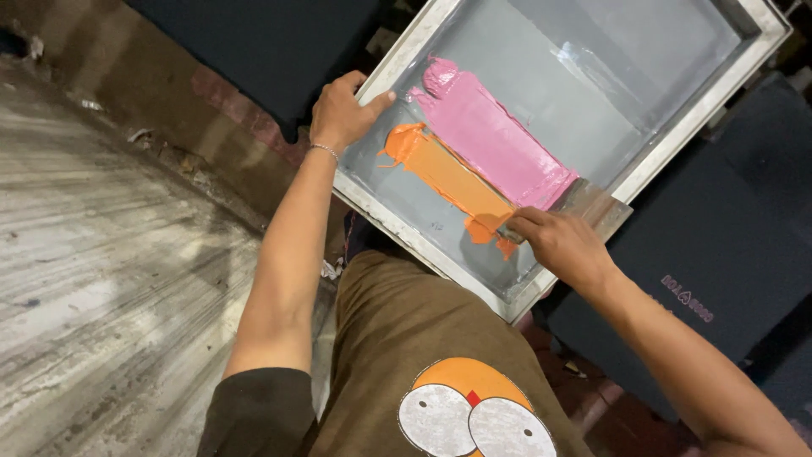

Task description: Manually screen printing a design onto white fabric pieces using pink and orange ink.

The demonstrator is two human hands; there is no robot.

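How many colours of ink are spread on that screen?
2. A pink band runs across the middle of the screen; an orange band lies beside it, nearer the person, its end by the right hand.

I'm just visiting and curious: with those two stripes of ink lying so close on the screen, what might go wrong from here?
1. The pink ink and orange ink lie side by side and seem to touch, so the squeegee in the right hand may smear one into the other.
2. The left hand grips only the frame edge; if it slips, the screen may shift.
3. Orange blobs near the right hand's fingers may soil them.
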